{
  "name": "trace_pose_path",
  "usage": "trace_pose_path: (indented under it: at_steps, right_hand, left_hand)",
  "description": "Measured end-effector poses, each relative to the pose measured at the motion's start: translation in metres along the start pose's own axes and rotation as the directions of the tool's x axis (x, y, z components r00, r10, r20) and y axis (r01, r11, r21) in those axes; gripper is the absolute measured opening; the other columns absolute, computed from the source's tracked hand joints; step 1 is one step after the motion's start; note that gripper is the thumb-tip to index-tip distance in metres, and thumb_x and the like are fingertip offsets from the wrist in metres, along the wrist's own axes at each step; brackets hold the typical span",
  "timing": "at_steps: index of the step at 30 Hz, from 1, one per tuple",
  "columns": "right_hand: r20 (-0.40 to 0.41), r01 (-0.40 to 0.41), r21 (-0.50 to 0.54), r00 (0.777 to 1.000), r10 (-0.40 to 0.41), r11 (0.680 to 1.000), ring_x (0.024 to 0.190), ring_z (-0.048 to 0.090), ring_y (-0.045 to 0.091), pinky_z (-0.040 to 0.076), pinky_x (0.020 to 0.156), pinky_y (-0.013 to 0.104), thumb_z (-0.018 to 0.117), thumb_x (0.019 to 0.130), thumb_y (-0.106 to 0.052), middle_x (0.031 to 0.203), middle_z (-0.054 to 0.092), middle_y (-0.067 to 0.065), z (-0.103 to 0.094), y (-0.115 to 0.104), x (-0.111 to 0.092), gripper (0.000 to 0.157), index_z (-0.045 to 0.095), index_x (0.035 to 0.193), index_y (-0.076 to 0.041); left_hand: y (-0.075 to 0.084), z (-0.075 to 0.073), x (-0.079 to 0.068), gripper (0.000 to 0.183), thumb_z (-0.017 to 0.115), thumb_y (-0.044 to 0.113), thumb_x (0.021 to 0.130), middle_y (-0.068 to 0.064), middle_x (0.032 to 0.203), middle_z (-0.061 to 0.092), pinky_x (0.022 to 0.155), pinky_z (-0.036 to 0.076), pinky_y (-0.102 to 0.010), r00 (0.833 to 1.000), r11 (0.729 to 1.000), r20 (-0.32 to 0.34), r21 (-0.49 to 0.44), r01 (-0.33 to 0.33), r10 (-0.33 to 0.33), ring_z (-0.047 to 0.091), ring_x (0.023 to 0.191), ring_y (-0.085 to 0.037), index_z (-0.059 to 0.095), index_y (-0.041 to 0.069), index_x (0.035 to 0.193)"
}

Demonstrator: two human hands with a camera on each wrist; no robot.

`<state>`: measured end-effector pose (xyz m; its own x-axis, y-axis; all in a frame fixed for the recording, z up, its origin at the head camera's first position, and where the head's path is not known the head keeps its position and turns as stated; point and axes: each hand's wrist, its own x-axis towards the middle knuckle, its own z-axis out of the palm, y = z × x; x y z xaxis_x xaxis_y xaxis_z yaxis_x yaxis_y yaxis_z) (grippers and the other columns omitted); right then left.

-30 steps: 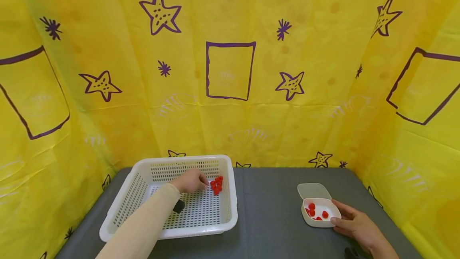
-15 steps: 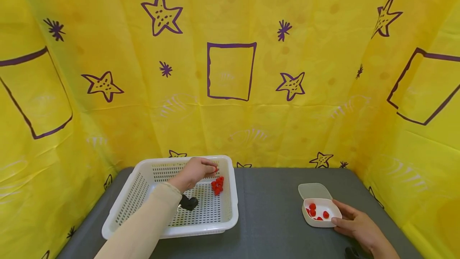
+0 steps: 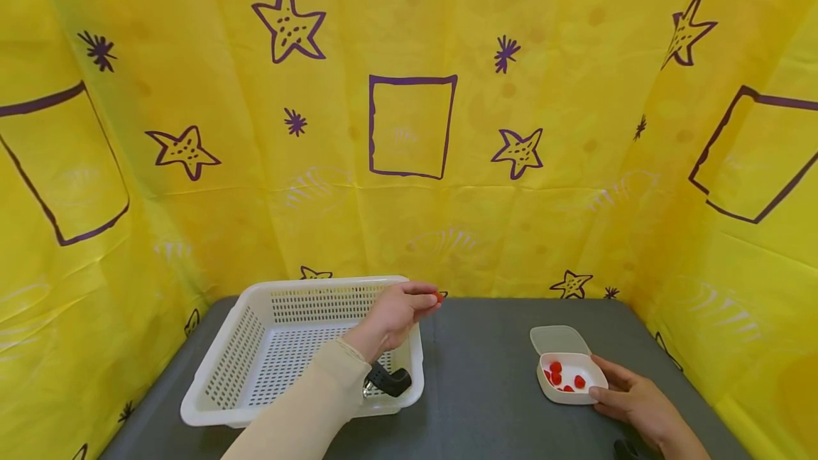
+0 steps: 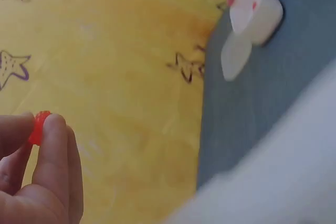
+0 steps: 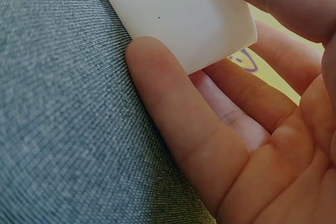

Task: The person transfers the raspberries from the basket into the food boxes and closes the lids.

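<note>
Between thumb and fingertips, my left hand (image 3: 390, 314) pinches a red raspberry (image 4: 39, 128), held just beyond the right rim of a white slotted basket (image 3: 233, 318). Its bumpy surface shows in the left wrist view. My right hand (image 3: 642, 407) grips the right side of a small white lidded box (image 3: 562, 397), thumb at the front and fingers behind. Several raspberries (image 3: 556, 368) lie inside that box. Its pale lid (image 3: 560, 341) stands folded back on the far side. The raspberries in the basket's right part are hidden behind my left hand and wrist.
A grey cloth-covered table (image 3: 476, 368) bears both containers, with a stretch of cloth between them. A yellow patterned curtain (image 3: 409, 233) closes off the back and sides. The basket's raised right wall lies under my left forearm and wrist camera (image 3: 390, 378).
My left hand has picked a raspberry from the basket, lifted it and carried it right, past the basket's rim. My right hand still holds the box in place.
</note>
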<state>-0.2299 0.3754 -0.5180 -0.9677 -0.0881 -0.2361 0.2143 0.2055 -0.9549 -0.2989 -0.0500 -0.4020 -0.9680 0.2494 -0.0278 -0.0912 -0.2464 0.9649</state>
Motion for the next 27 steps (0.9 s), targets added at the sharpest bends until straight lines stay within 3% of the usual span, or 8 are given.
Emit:
trace_pose_path:
  at_steps: [9, 15, 21, 27]
  right_hand:
    - [0.01, 0.005, -0.002, 1.0, -0.005, 1.0, 0.108, 0.059, 0.024, 0.053, 0.089, 0.045, 0.07, 0.095, -0.014, 0.153, 0.021, 0.038, -0.003, 0.002, 0.001, 0.081, 0.018, 0.154, 0.007]
    - [0.014, 0.016, -0.005, 1.0, -0.015, 1.0, 0.109, 0.06, 0.026, 0.053, 0.089, 0.045, 0.071, 0.094, -0.015, 0.152, 0.022, 0.039, -0.002, 0.001, 0.001, 0.082, 0.019, 0.154, 0.008]
    - [-0.009, -0.005, -0.009, 1.0, 0.005, 1.0, 0.109, 0.059, 0.027, 0.053, 0.089, 0.044, 0.073, 0.093, -0.015, 0.151, 0.023, 0.038, -0.002, 0.002, 0.001, 0.083, 0.021, 0.154, 0.006]
    - [-0.007, 0.003, -0.01, 1.0, -0.003, 1.0, 0.109, 0.06, 0.027, 0.053, 0.088, 0.045, 0.073, 0.093, -0.016, 0.15, 0.025, 0.039, -0.001, 0.001, 0.0, 0.083, 0.022, 0.154, 0.007]
  left_hand:
    - [-0.038, 0.075, -0.009, 0.023, 0.068, -0.008, 0.089, -0.017, 0.105, 0.067, 0.087, 0.054, -0.036, 0.999, 0.98, 0.03, -0.194, 0.04, -0.035, 0.069, 0.097, -0.031, 0.069, -0.009, 0.113]
    - [-0.077, 0.121, -0.01, 0.019, 0.068, -0.012, 0.086, -0.016, 0.1, 0.066, 0.084, 0.056, -0.036, 0.995, 0.962, -0.068, -0.271, 0.046, -0.067, 0.07, 0.088, -0.027, 0.071, -0.008, 0.104]
    - [-0.104, 0.146, -0.002, 0.015, 0.069, -0.012, 0.086, -0.013, 0.096, 0.066, 0.083, 0.056, -0.038, 0.986, 0.972, -0.135, -0.225, 0.065, -0.097, 0.069, 0.087, -0.029, 0.071, -0.005, 0.099]
    - [-0.128, 0.161, 0.005, 0.016, 0.072, -0.013, 0.082, -0.01, 0.085, 0.066, 0.079, 0.058, -0.037, 0.98, 0.994, -0.189, -0.101, 0.051, -0.07, 0.068, 0.078, -0.023, 0.072, -0.003, 0.094]
